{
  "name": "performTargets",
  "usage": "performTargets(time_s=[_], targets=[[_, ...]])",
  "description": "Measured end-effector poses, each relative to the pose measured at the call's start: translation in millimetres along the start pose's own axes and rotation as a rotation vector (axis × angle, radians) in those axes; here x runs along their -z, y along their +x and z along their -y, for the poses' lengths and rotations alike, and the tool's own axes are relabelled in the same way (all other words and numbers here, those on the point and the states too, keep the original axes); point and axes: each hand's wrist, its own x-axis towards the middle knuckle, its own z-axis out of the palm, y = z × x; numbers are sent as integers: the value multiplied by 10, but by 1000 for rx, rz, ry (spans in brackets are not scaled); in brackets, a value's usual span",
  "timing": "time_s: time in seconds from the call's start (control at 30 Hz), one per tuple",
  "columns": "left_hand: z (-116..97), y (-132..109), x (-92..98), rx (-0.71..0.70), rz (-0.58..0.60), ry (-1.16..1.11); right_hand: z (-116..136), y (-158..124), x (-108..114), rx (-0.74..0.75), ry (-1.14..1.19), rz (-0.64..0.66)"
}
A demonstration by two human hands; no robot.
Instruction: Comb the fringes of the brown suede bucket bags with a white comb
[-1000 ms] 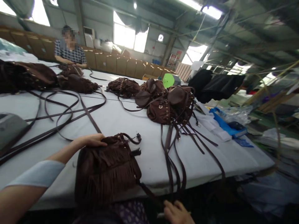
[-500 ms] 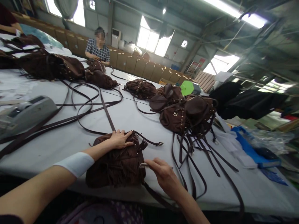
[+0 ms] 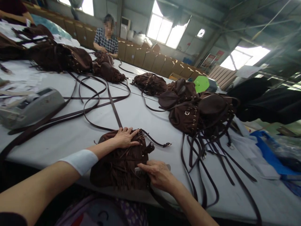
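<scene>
A dark brown fringed bag (image 3: 113, 168) lies on the table's near edge in front of me. My left hand (image 3: 125, 138) is spread out on the upper part of the bag, fingers apart, pressing on it. Over the bag's right side, my right hand (image 3: 158, 174) is closed around a slim metallic tool (image 3: 139, 170). Its pale tip touches or hovers just above the fringe, and its other end shows behind the knuckles; the kind of tool is too blurred to tell. A short buckled strap (image 3: 156, 142) runs out from the bag's top.
More brown bags (image 3: 185, 117) are piled at right, with long straps (image 3: 199, 169) trailing toward me. Other bags (image 3: 61, 58) lie at far left. A grey tape dispenser (image 3: 35, 105) stands at left. Across the white table (image 3: 148, 119) a person (image 3: 107, 39) handles a bag.
My right hand has moved left, bringing the tool's tip from the bag's right edge further over the fringe. My left hand stays on the bag. The view has shifted slightly.
</scene>
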Motion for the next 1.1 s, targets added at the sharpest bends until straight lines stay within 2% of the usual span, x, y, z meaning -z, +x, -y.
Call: performTargets(time_s=[0.17,0.27,0.33,0.43,0.5,0.57,0.67,0.77,0.83,0.9,0.97,1.1], targets=[[16,0,-3,1,-4,-5,133,-2,183,27,-17,54],[20,1,-6,7,-7,-15,202,-115,153,77,-47,92],[24,8,-17,8,-10,-26,242,-282,-33,79,-68,87],[35,26,-44,11,-16,-43,284,-642,-503,104,-65,33],[42,38,-62,13,-18,-50,298,-876,-765,157,-36,-60],[44,45,-73,10,-21,-49,301,-1003,-834,145,46,-203],[33,36,-69,5,-38,-30,275,-840,-568,14,189,-377],[15,11,-50,8,-54,-4,210,-314,-197,-48,145,-463],[9,-1,-41,6,-64,8,164,60,-60,-32,63,-472],[11,-2,-42,4,-75,10,127,304,-24,6,-18,-400],[18,6,-50,2,-84,5,101,351,-36,46,-70,-280],[33,24,-73,-3,-89,-14,113,-4,-50,21,-70,-104]])
